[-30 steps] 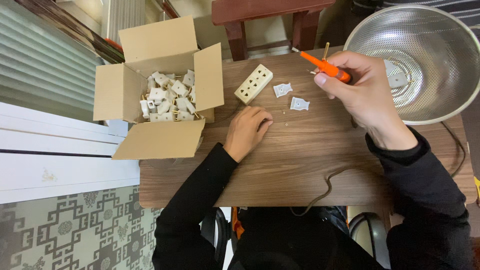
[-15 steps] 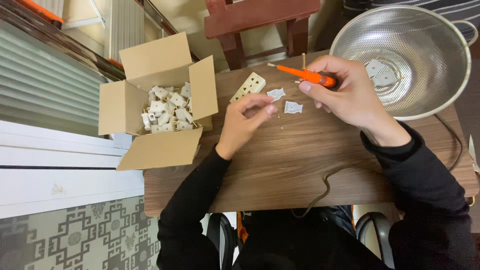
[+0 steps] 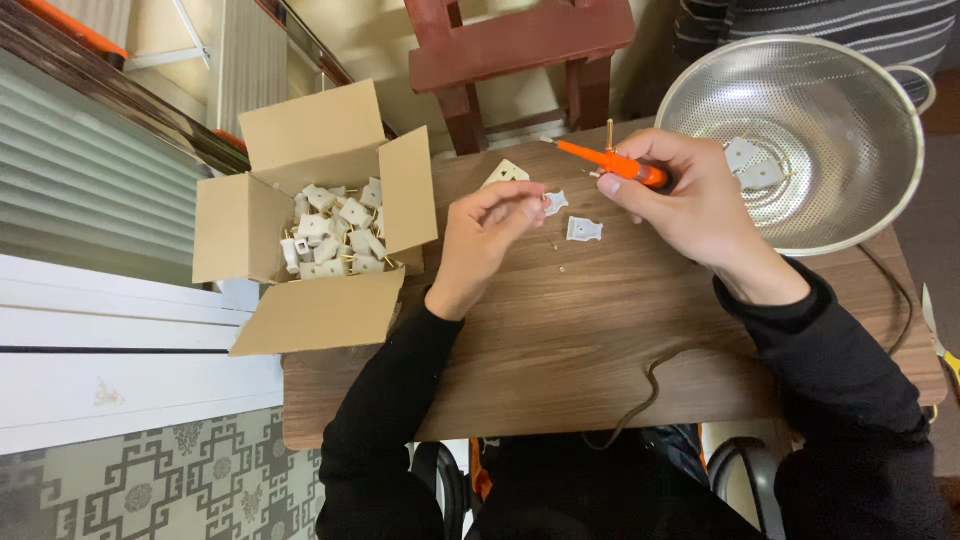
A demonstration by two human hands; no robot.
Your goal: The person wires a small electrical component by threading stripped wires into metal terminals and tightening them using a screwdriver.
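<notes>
Head view, and we're looking down on our brown wood-grain tabletop [image 3: 600, 330]. Our right hand [image 3: 690, 200] has its fingers wrapped tight around the slim orange-handled screwdriver [image 3: 612, 163], whose long axis runs nearly level, tip pointing left toward our left hand [image 3: 490, 235]. That left hand has thumb and fingertips pinched together on something tiny; we cannot tell what. Between the two hands, just beside the left fingertips, lies one small white plastic plug piece [image 3: 555, 202], with a second, flat and waisted [image 3: 584, 229], a little nearer to us. Left of it all, the open brown cardboard box [image 3: 310, 310] holds a jumble of hard white parts with brass pins. Far right, the shiny perforated steel colander [image 3: 800, 80] cradles two more.
</notes>
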